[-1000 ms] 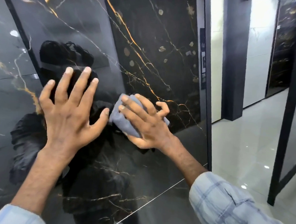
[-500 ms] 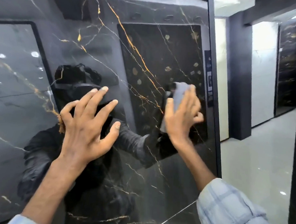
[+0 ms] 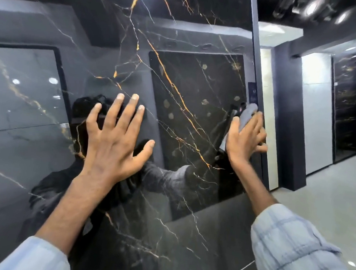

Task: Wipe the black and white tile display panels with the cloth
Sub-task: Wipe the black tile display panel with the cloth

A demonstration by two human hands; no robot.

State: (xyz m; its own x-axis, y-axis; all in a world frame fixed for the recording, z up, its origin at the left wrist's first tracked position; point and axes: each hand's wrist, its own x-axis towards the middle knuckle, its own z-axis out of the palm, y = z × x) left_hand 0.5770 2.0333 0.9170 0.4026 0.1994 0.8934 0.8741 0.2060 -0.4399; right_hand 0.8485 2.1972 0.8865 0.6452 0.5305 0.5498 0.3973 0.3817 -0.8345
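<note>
Panel (image 3: 178,42), R hand (image 3: 244,144), cloth (image 3: 247,115) moved right

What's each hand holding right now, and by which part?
Right hand presses the grey cloth to the black panel, covering its lower part; left hand holds nothing.

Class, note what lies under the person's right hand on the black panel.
A grey cloth, pressed against the black panel by the right hand. Its top pokes out above the fingers; the rest is covered.
</note>
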